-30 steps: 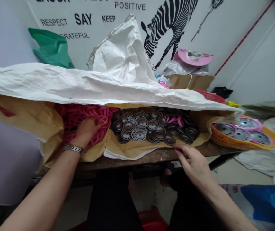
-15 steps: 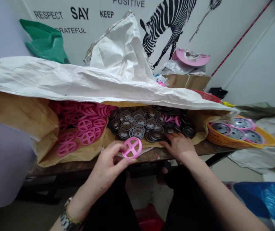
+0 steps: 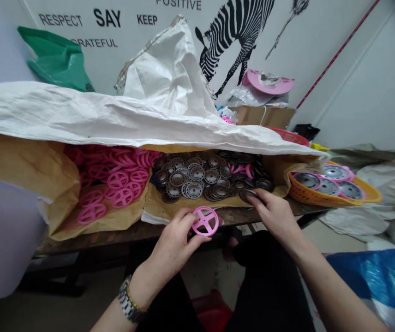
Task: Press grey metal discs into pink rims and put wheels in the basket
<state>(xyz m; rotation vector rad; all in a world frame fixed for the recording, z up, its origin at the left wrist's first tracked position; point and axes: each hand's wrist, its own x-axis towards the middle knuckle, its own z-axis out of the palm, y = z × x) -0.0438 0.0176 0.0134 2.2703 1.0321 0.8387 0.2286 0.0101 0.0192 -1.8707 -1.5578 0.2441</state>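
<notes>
Between the fingers and thumb of my left hand [image 3: 178, 237] is a pink spoked ring [image 3: 206, 221], held up in front of the bench edge. My right hand [image 3: 277, 214] pinches a dark grey disc [image 3: 248, 195] at the front right of the pile. Many grey slotted discs [image 3: 196, 173] lie heaped on brown paper [image 3: 159, 203] in the middle. To their left is a heap of pink spoked rings [image 3: 122, 197]. A few pink pieces [image 3: 241, 169] sit among the discs on the right.
An orange basket [image 3: 311, 197] at the right holds pink rings with grey discs fitted in them. A white sack edge [image 3: 114, 121] runs behind the heaps. Behind it are a cardboard box [image 3: 277, 116] and a green bag [image 3: 57, 60]. A red stool [image 3: 213, 311] is below.
My left hand has moved right with the pink ring, which now faces the camera more. My right hand has drawn back from the pile with a grey disc between its fingers.
</notes>
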